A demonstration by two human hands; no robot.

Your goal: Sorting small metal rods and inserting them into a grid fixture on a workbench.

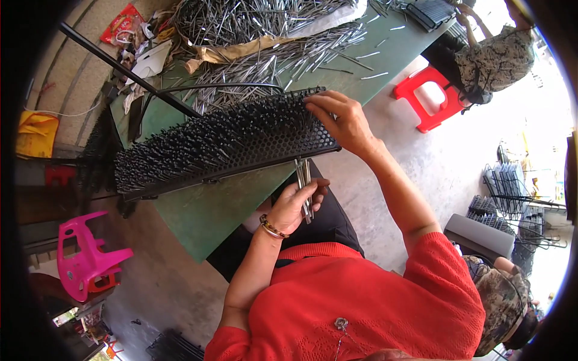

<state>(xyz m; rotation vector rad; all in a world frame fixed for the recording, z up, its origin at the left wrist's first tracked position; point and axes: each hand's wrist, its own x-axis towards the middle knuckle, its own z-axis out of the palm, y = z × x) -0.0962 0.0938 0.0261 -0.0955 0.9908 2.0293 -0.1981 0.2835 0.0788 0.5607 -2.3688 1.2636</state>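
Observation:
A small bundle of thin silvery metal strips [301, 174] stands upright in my left hand [295, 204], whose fingers are closed round it just in front of the table edge. Beyond it lies a long black rack [265, 148] with a honeycomb of holes. Many dark-tipped pieces [198, 141] stick up from it, packed closely along most of its length; bare holes show along the near side and right end. At the rack's far right corner, my right hand [348, 120] has its thumb and fingertips pinched together among the pieces. Whatever is between those fingertips is too small to make out.
A heap of loose metal strips [241, 21] on brown paper [247, 48] covers the back of the green table [192, 219]. A black bar [129, 72] slants in behind the rack. Pink [90, 256] and red [442, 99] plastic stools flank the table. Two people [497, 60] are at the right.

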